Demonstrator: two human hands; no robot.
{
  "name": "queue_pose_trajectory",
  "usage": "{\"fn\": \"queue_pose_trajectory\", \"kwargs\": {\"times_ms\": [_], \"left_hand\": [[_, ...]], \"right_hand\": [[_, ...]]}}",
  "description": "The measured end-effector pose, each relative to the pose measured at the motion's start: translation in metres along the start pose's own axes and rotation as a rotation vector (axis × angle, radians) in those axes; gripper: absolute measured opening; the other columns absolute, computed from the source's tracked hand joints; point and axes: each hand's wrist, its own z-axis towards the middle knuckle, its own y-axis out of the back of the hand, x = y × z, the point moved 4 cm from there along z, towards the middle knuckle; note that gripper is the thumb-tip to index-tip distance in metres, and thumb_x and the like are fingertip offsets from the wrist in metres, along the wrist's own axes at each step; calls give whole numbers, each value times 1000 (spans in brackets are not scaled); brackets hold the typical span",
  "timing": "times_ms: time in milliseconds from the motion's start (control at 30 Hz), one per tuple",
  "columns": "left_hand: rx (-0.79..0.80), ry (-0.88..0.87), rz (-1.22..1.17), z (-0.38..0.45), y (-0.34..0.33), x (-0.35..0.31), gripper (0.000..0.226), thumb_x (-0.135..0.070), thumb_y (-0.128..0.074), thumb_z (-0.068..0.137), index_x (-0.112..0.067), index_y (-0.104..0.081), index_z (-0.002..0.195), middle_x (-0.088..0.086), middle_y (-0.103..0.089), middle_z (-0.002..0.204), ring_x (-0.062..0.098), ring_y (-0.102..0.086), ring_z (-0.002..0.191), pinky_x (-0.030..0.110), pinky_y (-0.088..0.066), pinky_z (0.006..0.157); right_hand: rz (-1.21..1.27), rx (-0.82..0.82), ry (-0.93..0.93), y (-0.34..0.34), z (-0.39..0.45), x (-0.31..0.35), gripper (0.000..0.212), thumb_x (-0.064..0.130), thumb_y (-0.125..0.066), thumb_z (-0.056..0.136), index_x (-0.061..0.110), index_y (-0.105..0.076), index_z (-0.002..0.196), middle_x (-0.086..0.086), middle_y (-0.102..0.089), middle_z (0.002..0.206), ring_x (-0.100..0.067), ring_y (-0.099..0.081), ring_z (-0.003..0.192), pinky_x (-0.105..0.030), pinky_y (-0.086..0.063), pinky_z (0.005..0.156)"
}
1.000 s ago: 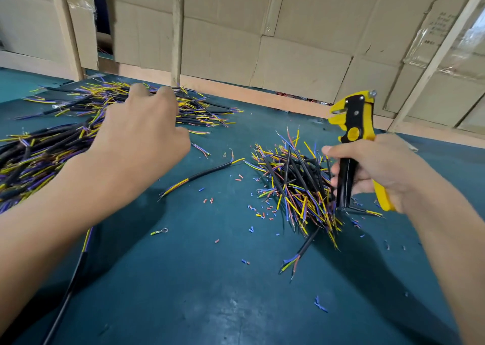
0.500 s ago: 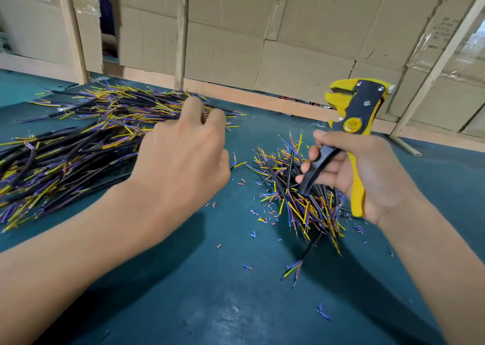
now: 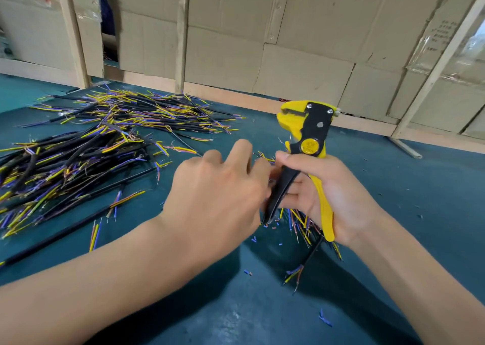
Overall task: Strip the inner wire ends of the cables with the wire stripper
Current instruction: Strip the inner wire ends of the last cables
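Since half a second ago the left hand (image 3: 220, 195) has swung right from the big cable pile and now sits just beside the right hand (image 3: 333, 195), close against the wire stripper (image 3: 307, 145). That yellow-and-black tool stands upright above the small heap of cables (image 3: 301, 224), head up and handles down, probably so its toothed mouth is easy to feed from the left. Right fingers and thumb curl around both handles, which stand spread. Left fingers are loosely bent with the index and middle lifted; whether they pinch a cable I cannot tell, since the hand's back hides the fingertips. Each cable has a matte black sheath fanning into thin yellow, purple and orange cores. To the left lies the larger pile of cables (image 3: 78, 155), well apart. Tiny snipped bits of insulation (image 3: 324, 318) speckle the dark teal table mat (image 3: 236, 313), and corrugated cardboard panels (image 3: 301, 56) on pale wooden battens close off the back.
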Motion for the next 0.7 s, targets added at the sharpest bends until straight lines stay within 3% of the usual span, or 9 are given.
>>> {"fn": "queue_pose_trajectory", "kwargs": {"times_ms": [200, 300, 367, 433, 533, 600, 700], "left_hand": [[-61, -141, -66, -7, 2, -14, 6, -20, -56, 74, -16, -61, 76, 4, -54, 74, 23, -41, 45, 27, -20, 47], [-175, -230, -170, -11, 9, -23, 4, -16, -59, 74, -17, -56, 72, 5, -56, 76, 24, -37, 47, 29, -22, 49], [-205, -291, -211, -13, 12, -29, 3, -15, -56, 77, -17, -57, 74, 6, -59, 79, 24, -37, 51, 31, -25, 51], [-213, -342, -247, -15, 12, -32, 7, -14, -53, 79, -16, -59, 78, 7, -58, 80, 26, -41, 53, 33, -36, 51], [-220, -393, -455, -12, 13, -23, 14, -13, -51, 80, -10, -64, 82, 9, -58, 82, 30, -52, 60, 41, -50, 52], [-238, -332, -605, -5, 11, -5, 19, -13, -49, 76, -6, -65, 85, 9, -57, 85, 30, -55, 66, 42, -48, 51], [-225, -15, -568, 9, -3, 31, 25, -15, -49, 72, -10, -59, 94, 4, -56, 95, 23, -54, 74, 45, -48, 56]], "right_hand": [[-69, 56, -81, -8, -3, -7, 4, 16, -68, 89, 12, -67, 89, -9, -70, 84, -24, -68, 69, -37, -58, 60], [-54, 87, -88, -13, -4, -11, 10, 8, -68, 86, 15, -65, 79, -3, -61, 72, -15, -61, 64, -26, -51, 56], [-42, 83, -91, -13, -5, -12, 8, 7, -66, 90, 10, -61, 94, -4, -50, 71, -14, -53, 62, -21, -44, 52], [-16, 93, -78, -11, -5, -11, 9, 4, -67, 88, 9, -66, 96, -4, -56, 69, -15, -55, 60, -20, -44, 50], [-5, 90, -13, -8, -4, -5, 16, 2, -69, 76, 18, -73, 79, -3, -63, 70, -17, -60, 60, -23, -50, 52], [-21, 94, 37, -7, -3, -4, 18, -3, -69, 76, 14, -71, 80, -6, -64, 71, -21, -63, 61, -30, -54, 56], [6, 86, 26, -3, 0, -5, 14, -2, -69, 80, 7, -66, 90, -18, -68, 81, -34, -66, 69, -47, -60, 66]]}}
